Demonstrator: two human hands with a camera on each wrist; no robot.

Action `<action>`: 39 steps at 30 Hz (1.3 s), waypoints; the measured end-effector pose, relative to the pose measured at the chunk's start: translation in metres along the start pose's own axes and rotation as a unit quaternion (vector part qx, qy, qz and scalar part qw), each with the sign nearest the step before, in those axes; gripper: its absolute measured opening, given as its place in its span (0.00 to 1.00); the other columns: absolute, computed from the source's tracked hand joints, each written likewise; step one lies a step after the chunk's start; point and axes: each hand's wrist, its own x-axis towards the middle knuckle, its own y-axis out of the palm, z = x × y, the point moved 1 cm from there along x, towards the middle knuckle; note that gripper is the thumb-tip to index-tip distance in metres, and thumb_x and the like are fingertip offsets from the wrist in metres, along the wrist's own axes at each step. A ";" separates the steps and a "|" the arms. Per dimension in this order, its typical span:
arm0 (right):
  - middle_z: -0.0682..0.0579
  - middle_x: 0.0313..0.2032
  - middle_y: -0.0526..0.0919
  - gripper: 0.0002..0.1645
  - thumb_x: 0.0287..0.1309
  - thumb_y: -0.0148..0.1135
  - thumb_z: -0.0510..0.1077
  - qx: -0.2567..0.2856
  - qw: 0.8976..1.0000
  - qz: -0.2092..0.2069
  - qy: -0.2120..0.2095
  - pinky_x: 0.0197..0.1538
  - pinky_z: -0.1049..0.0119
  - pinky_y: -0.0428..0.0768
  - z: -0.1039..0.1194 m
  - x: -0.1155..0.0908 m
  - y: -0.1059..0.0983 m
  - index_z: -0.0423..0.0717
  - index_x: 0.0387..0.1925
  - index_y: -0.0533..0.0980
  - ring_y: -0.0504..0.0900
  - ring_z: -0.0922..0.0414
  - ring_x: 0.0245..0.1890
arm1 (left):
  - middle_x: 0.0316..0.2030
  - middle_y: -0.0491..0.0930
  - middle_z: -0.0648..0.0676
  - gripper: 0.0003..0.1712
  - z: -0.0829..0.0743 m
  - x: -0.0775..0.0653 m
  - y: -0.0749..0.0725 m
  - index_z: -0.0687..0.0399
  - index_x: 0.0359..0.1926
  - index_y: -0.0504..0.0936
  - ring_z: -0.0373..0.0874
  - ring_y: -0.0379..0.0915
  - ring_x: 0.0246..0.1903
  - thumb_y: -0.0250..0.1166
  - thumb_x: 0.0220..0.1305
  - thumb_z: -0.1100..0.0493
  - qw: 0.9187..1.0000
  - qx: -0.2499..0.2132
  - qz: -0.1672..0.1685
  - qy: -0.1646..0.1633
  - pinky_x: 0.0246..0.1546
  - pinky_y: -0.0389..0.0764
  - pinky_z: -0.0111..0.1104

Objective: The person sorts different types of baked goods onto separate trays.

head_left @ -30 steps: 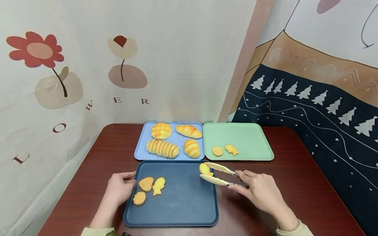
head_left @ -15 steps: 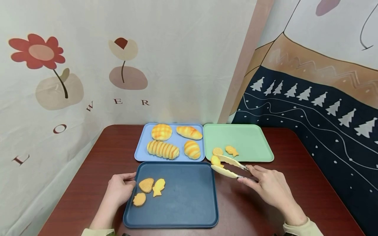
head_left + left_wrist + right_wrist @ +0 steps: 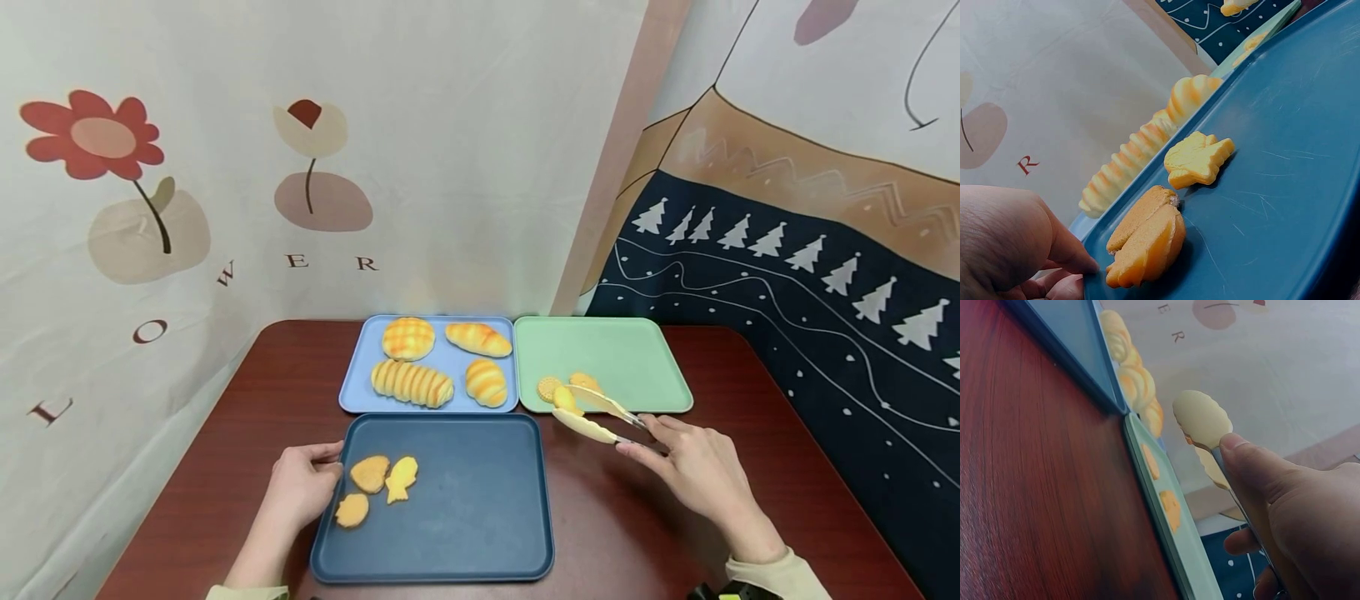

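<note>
My right hand point(image 3: 701, 471) grips cream-tipped tongs point(image 3: 587, 427), thumb on one arm and fingers on the other. Between the tong tips sits a yellow cookie point(image 3: 566, 400), over the front edge of the green tray point(image 3: 622, 354); in the right wrist view a tip point(image 3: 1202, 419) mostly hides it. On that tray lie a round cookie point(image 3: 548, 388) and a fish-shaped cookie point(image 3: 584, 381), partly covered by the tongs. My left hand point(image 3: 300, 482) pinches the left rim of the dark blue tray point(image 3: 480, 500). Near those fingers are a heart-shaped cookie point(image 3: 370, 473), a yellow fish-shaped cookie point(image 3: 402, 479) and a roundish cookie point(image 3: 352, 510).
A light blue tray point(image 3: 457, 400) behind the dark one bears several breads, among them a long ridged loaf point(image 3: 412, 383) and a small striped roll point(image 3: 486, 382). All trays stand on a brown table point(image 3: 225, 433), with a printed cloth point(image 3: 465, 167) hanging behind.
My right hand has carried the tongs and yellow cookie rightward and away from me, from the dark tray's right corner to the green tray. The left hand stays at the rim.
</note>
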 end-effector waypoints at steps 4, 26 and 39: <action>0.53 0.44 0.90 0.31 0.61 0.73 0.66 0.004 1.000 0.002 0.011 0.21 0.62 0.71 -0.006 0.001 0.001 0.50 0.55 0.89 0.71 0.64 0.19 | 0.52 0.86 0.68 0.25 0.000 -0.001 -0.001 0.71 0.65 0.81 0.46 0.77 0.26 0.59 0.69 0.68 1.000 0.003 -0.002 -0.002 0.23 0.76 0.35; 0.39 0.51 0.89 0.40 0.65 0.68 0.70 -0.008 0.997 0.034 0.074 0.25 0.51 0.79 -0.048 0.004 0.001 0.41 0.59 0.86 0.87 0.42 0.35 | 0.50 0.86 0.68 0.25 -0.001 0.000 0.000 0.73 0.65 0.80 0.47 0.75 0.22 0.58 0.69 0.68 1.000 -0.002 -0.004 0.007 0.20 0.75 0.36; 0.39 0.47 0.89 0.40 0.67 0.64 0.71 -0.027 0.995 0.052 0.085 0.20 0.59 0.70 -0.065 0.003 -0.002 0.41 0.58 0.86 0.77 0.55 0.21 | 0.50 0.86 0.69 0.25 -0.001 0.000 0.000 0.73 0.64 0.80 0.45 0.77 0.25 0.58 0.69 0.68 1.000 -0.001 -0.005 0.006 0.21 0.76 0.36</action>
